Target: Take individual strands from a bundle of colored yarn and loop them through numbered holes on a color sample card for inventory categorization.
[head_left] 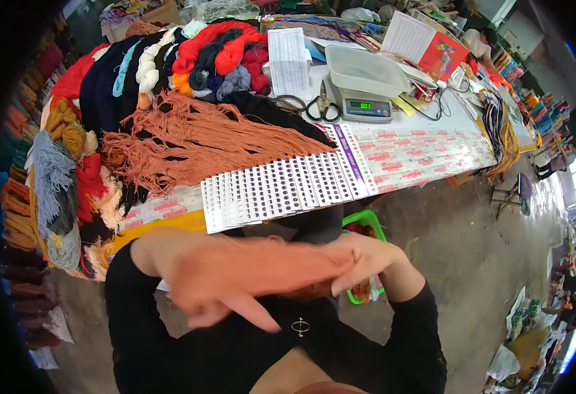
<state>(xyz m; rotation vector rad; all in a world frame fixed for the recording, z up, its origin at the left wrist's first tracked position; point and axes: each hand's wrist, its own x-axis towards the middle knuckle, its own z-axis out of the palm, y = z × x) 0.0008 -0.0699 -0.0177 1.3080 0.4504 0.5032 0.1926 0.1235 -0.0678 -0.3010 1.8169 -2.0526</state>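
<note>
Near the lower edge of my feed, the right hand grips one end of a salmon yarn bundle, fingers closed on it. The bundle, soft and fibrous, stretches across to the left hand, one finger extended; blurred, so I cannot tell whether it grips. Below, partly hidden, I log a green basket holding dark red yarn and orange-brown strands. On the table beyond: overlapping white cards with rows of dark round marks; loose salmon strands, frayed and fanned, tapering along the cards' far edge. Farther, I note scissors beside a scale bearing a translucent plastic tub; leftward, thick skeins, red, grey and dark
</note>
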